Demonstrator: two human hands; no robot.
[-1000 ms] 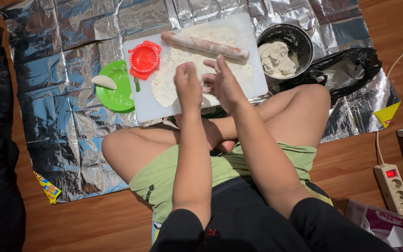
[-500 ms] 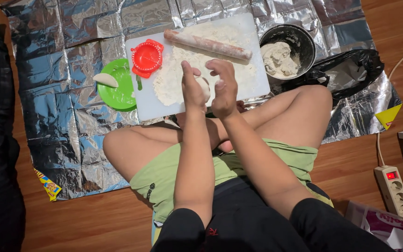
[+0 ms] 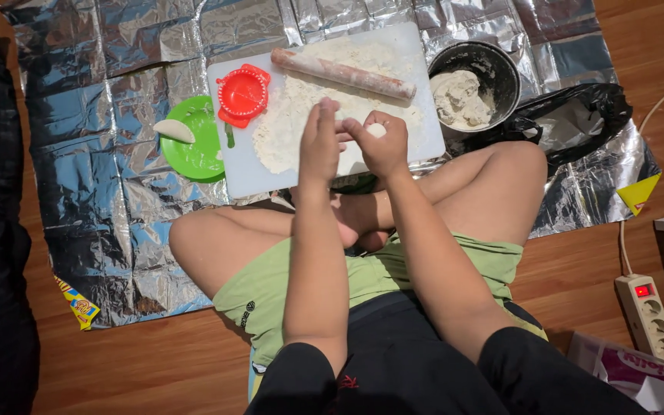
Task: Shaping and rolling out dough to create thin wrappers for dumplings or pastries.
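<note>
With the white cutting board (image 3: 244, 173) as the landmark: a small yellow wrapper (image 3: 77, 304) with red and blue print lies well below and left of it at the foil sheet's (image 3: 78, 192) corner, a yellow triangular scrap (image 3: 638, 192) sits far to its right at the foil's edge, and a pink-and-white printed bag (image 3: 632, 373) lies far below right, beside a white power strip (image 3: 649, 311) with a lit red switch. Over the board's near edge, the left hand (image 3: 320, 144) is flat and open, fingers straight, pressed against a small piece of pale dough (image 3: 376, 131); the right hand (image 3: 382, 142) curls around that dough, fingers bent. Half a second ago the palms faced each other upright; now the right hand has closed over and both sit lower. The rolling pin (image 3: 343, 74), red dumpling press (image 3: 243, 94), green plate (image 3: 197, 150) and dough pot (image 3: 493, 65) have not moved.
</note>
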